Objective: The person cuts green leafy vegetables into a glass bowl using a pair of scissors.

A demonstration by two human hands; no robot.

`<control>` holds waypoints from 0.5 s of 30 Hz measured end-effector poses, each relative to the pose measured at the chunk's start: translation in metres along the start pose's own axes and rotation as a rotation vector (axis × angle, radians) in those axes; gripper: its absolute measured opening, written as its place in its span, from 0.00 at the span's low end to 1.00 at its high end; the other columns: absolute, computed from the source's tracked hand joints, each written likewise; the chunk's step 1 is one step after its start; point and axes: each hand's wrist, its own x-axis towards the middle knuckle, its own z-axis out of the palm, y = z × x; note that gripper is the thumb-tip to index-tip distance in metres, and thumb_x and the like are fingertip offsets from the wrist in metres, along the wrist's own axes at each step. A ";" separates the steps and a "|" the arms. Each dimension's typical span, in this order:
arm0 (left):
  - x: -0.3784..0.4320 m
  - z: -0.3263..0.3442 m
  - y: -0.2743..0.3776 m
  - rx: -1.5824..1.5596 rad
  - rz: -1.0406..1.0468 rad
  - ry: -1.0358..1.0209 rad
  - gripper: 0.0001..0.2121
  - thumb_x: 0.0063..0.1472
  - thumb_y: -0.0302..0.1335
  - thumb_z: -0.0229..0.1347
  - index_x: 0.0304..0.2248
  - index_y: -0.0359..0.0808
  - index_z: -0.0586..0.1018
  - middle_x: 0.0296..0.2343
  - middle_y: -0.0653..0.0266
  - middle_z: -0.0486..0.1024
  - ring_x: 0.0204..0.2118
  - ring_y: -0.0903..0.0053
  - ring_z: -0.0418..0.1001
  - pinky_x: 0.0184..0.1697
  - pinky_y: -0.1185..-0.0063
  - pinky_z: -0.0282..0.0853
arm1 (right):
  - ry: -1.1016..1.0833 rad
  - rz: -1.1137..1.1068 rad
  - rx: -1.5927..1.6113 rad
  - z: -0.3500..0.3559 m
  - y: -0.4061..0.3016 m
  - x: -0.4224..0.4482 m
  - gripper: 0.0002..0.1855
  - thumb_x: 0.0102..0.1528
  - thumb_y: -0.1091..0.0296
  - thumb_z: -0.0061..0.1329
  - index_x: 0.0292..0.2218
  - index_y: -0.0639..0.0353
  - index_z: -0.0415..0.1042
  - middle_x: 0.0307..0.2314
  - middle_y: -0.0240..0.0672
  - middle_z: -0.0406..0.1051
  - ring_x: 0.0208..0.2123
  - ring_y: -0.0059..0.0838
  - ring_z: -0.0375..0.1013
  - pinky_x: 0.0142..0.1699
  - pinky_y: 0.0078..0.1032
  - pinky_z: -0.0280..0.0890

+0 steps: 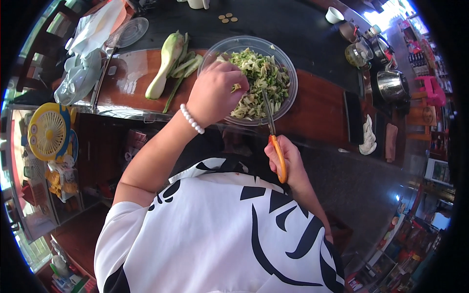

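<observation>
A clear plastic bowl (292,96) stands on the table before me, holding a heap of chopped green and pale vegetable (273,69). My left hand (219,91), with a white bead bracelet at the wrist, is over the bowl's left side. Its fingers are curled together, and a small yellowish vegetable piece (236,88) shows between them. Scissors with orange handles (279,157) are in my right hand (291,157), below the bowl's near rim. Their blades (268,113) reach over the rim into the chopped heap and look nearly closed.
Left of the bowl lies a pale green, bottle-shaped vegetable (165,64) with green strips (187,66) beside it. Several round coin-like discs (228,17) and a white cup (334,15) are farther back. At right are a metal pot (392,86), a dark flat tray (353,117) and a crumpled white cloth (368,136).
</observation>
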 end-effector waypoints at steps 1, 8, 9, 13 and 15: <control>0.004 -0.002 0.001 0.216 0.099 -0.023 0.03 0.48 0.26 0.60 0.26 0.40 0.81 0.37 0.64 0.74 0.43 0.68 0.70 0.48 0.70 0.63 | 0.001 0.006 -0.001 0.000 0.001 0.000 0.18 0.54 0.54 0.54 0.26 0.56 0.62 0.14 0.21 0.59 0.14 0.08 0.56 0.19 0.10 0.50; 0.010 0.007 -0.002 0.369 0.130 0.049 0.04 0.47 0.30 0.59 0.26 0.47 0.82 0.45 0.62 0.68 0.57 0.66 0.56 0.60 0.57 0.44 | -0.003 0.010 0.000 0.001 0.001 -0.002 0.18 0.54 0.55 0.54 0.26 0.57 0.62 0.14 0.22 0.59 0.13 0.09 0.57 0.19 0.10 0.51; 0.011 0.006 0.009 0.395 0.093 0.051 0.05 0.48 0.29 0.59 0.28 0.47 0.82 0.46 0.62 0.68 0.58 0.66 0.56 0.61 0.56 0.43 | -0.008 0.006 -0.001 0.000 0.001 -0.003 0.18 0.54 0.55 0.54 0.26 0.57 0.62 0.14 0.22 0.59 0.13 0.09 0.57 0.19 0.10 0.51; 0.010 -0.001 -0.024 0.344 0.008 0.172 0.07 0.48 0.28 0.59 0.29 0.40 0.80 0.35 0.65 0.73 0.43 0.69 0.69 0.50 0.66 0.61 | -0.003 -0.018 0.026 0.001 0.001 -0.001 0.17 0.54 0.57 0.54 0.27 0.58 0.62 0.15 0.22 0.60 0.14 0.09 0.57 0.19 0.10 0.51; 0.012 -0.022 -0.035 0.432 0.225 0.278 0.04 0.50 0.26 0.55 0.25 0.36 0.79 0.22 0.63 0.73 0.24 0.70 0.70 0.26 0.74 0.64 | 0.002 -0.015 0.038 -0.001 0.002 -0.002 0.17 0.54 0.57 0.54 0.27 0.58 0.62 0.15 0.22 0.60 0.14 0.08 0.56 0.19 0.10 0.51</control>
